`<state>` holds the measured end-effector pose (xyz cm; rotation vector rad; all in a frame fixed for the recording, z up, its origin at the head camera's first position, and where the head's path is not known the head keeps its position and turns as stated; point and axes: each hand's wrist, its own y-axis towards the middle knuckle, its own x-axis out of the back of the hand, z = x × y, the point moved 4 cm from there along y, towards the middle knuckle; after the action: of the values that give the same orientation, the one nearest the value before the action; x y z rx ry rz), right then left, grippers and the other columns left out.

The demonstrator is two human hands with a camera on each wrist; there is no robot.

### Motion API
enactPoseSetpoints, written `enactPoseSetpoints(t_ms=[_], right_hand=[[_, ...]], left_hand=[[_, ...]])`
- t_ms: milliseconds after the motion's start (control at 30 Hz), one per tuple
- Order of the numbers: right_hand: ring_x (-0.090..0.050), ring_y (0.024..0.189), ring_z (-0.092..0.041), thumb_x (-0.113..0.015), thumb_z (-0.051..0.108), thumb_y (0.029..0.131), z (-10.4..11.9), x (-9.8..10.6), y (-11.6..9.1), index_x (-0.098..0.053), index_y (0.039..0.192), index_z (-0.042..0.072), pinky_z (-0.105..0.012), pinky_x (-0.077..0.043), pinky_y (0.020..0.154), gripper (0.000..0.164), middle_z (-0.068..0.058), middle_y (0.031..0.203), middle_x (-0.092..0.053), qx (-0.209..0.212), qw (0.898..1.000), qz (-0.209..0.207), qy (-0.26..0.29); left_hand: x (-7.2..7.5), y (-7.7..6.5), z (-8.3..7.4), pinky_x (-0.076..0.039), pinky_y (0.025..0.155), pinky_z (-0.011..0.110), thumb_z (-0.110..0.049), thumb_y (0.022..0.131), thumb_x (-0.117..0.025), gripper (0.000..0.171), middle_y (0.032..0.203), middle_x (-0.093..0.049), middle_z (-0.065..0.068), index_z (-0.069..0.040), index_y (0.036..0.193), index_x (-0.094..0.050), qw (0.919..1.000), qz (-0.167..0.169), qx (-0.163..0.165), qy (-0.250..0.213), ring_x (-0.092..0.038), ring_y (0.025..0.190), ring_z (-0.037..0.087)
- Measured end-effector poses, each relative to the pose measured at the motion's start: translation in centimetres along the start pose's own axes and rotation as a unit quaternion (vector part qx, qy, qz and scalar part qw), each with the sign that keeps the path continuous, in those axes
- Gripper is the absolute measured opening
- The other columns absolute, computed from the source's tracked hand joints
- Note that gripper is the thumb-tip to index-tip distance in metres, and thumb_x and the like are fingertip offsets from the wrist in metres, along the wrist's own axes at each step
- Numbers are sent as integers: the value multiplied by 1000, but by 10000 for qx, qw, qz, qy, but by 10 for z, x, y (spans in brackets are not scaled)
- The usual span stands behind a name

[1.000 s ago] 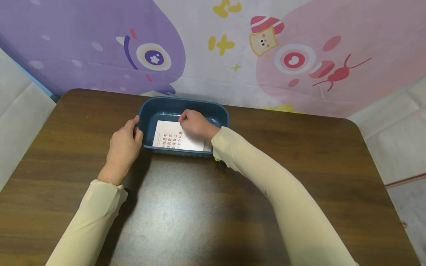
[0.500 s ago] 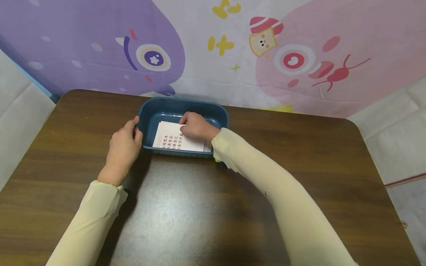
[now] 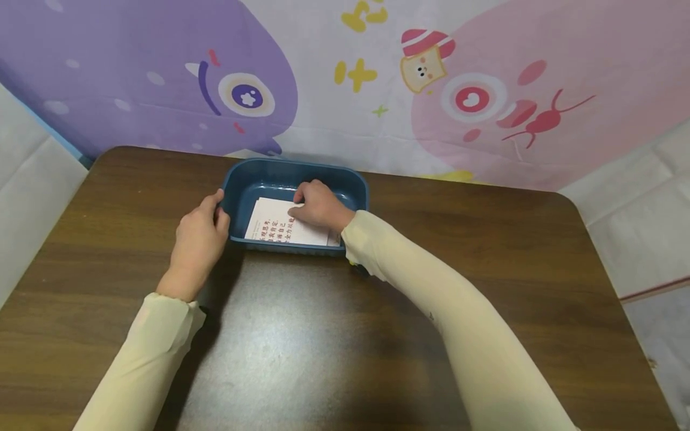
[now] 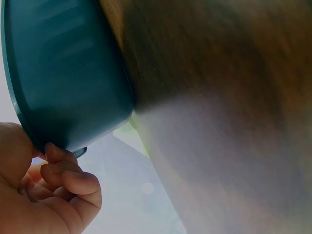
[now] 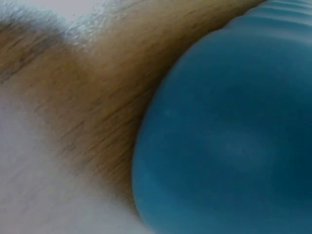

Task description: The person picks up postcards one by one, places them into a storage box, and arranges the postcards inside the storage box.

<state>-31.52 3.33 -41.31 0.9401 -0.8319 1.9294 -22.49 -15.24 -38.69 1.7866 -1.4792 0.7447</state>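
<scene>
A dark blue plastic tub (image 3: 350, 179) stands at the far edge of the table. Inside lies a white card (image 3: 272, 215) printed with red Chinese characters, another pale edge showing along its side. My left hand (image 3: 196, 239) holds the tub's left end; in the left wrist view its curled fingers (image 4: 80, 183) grip the rim. Reaching into the tub, my right hand (image 3: 323, 206) pinches the card's far edge, thumb on top and index finger beyond it. Only the tub's outer wall (image 5: 224, 136) and table show in the right wrist view; the hand itself is out of it.
The brown wooden table (image 3: 280, 335) has rounded far corners. Right behind the tub hangs a cartoon-printed cloth (image 3: 334, 126). White panels (image 3: 641, 197) flank both sides. A small dark object with a yellow-green bit (image 3: 358, 268) peeks out under the right sleeve.
The right thumb has come down onto the card, and its fingers have spread from a closed bunch to a pinch at the edge. The card has shifted slightly. The left hand stays put.
</scene>
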Motion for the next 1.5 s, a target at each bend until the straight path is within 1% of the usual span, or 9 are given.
enactPoseSetpoints(t_ms=[133, 467, 700, 900, 1033, 1200, 1300, 1400, 1500], right_hand=[[-49, 94, -21, -65, 24, 88, 2, 1, -3, -65, 108, -1, -37, -47, 90, 32, -13, 106, -67, 120, 9998, -114, -119], [-49, 90, -21, -64, 30, 88, 2, 2, -5, -68, 104, 4, -36, -46, 85, 31, -10, 101, -63, -15, 9980, -262, -567], [-47, 89, -20, -56, 30, 93, -4, 6, -5, -68, 102, 5, -37, -45, 81, 29, -10, 100, -60, -130, 9990, -333, -252], [-48, 88, -21, -49, 29, 97, -8, 20, -11, -67, 107, 5, -37, -46, 78, 32, -11, 106, -61, -230, 9980, -583, -42], [-49, 89, -22, -49, 28, 97, -12, 30, -18, -66, 108, 3, -38, -47, 79, 32, -13, 109, -62, -279, 9959, -839, 193], [-48, 91, -22, -49, 27, 97, -21, 39, -33, -66, 108, 3, -42, -46, 82, 31, -13, 108, -61, -271, 9909, -1228, 479], [-48, 93, -23, -49, 27, 96, -27, 44, -44, -66, 108, 4, -44, -46, 86, 30, -13, 107, -60, -310, 9879, -1392, 611], [-48, 94, -24, -50, 27, 96, -32, 50, -55, -66, 108, 5, -45, -46, 87, 30, -14, 106, -59, -427, 9855, -1515, 632], [-50, 95, -25, -50, 28, 95, -38, 55, -67, -65, 109, 5, -46, -47, 89, 31, -15, 111, -59, -533, 9832, -1626, 631]], left_hand=[[-1, 1, 1, -45, 89, 66, -8, 95, -40, 45, 132, -55, 37, 9, 136, -48, 10000, 61, 24, 8, -57, 98, 50], [-2, 3, 3, -45, 90, 66, -8, 95, -40, 46, 134, -53, 36, 8, 137, -47, 9999, 107, 65, 15, -56, 98, 49], [-3, 6, 4, -45, 86, 67, -9, 94, -40, 46, 130, -56, 37, 7, 136, -49, 10000, 55, -64, 39, -57, 97, 51], [-4, 11, 12, -45, 82, 65, -10, 94, -39, 46, 128, -58, 37, 7, 136, -49, 9997, 106, -159, 139, -56, 89, 48], [-4, 15, 19, -45, 82, 66, -10, 94, -38, 46, 127, -58, 39, 7, 136, -49, 9994, 126, -202, 246, -56, 91, 48], [-2, 21, 26, -42, 90, 69, -14, 98, -37, 47, 129, -54, 40, 7, 138, -46, 9989, 267, -145, 369, -52, 108, 53], [-2, 20, 29, -40, 93, 70, -19, 100, -36, 49, 132, -52, 41, 7, 140, -43, 9985, 362, -83, 407, -48, 114, 55], [-2, 18, 32, -38, 96, 70, -25, 101, -35, 54, 135, -48, 42, 8, 143, -36, 9984, 454, 21, 344, -46, 116, 56], [-1, 16, 35, -38, 95, 71, -32, 101, -32, 63, 134, -46, 45, 10, 147, -24, 9981, 520, 165, 294, -47, 114, 58]])
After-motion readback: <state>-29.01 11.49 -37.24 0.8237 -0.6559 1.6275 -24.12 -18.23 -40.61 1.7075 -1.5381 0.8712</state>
